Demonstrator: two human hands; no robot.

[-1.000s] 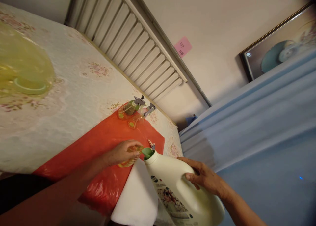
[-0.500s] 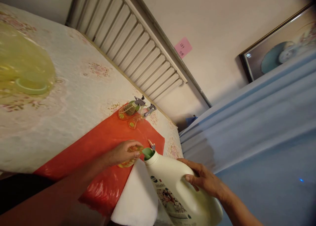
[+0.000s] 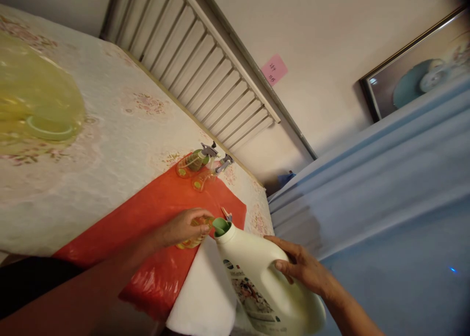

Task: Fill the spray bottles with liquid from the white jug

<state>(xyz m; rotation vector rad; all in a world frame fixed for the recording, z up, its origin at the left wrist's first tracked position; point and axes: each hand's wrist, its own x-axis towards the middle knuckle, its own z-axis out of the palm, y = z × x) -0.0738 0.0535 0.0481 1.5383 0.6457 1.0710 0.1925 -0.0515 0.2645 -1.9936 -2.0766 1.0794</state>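
Observation:
My right hand (image 3: 299, 265) is wrapped round the handle of a large pale-green detergent jug (image 3: 268, 282), which is tilted with its green spout (image 3: 222, 226) toward the left. Against that spout is the mouth of a small clear bottle (image 3: 191, 242) with yellowish contents. My left hand (image 3: 191, 228) grips this bottle near its neck, its fingers closed round it. Whether liquid is flowing between the two cannot be made out. Both stand over a red plastic sheet (image 3: 147, 213) and a white folded cloth (image 3: 201, 292).
Two clear bottles with grey spray heads, one a spray bottle (image 3: 189, 164), stand at the sheet's far end. A spray head (image 3: 226, 214) lies behind the spout. A yellow translucent bag (image 3: 44, 91) rests on the flowered tablecloth (image 3: 121, 130). A blue curtain (image 3: 385, 179) hangs at right.
The jug's base has swung slightly left and its spout opening shows a little more. Both hands keep their hold. The whole view has shifted slightly.

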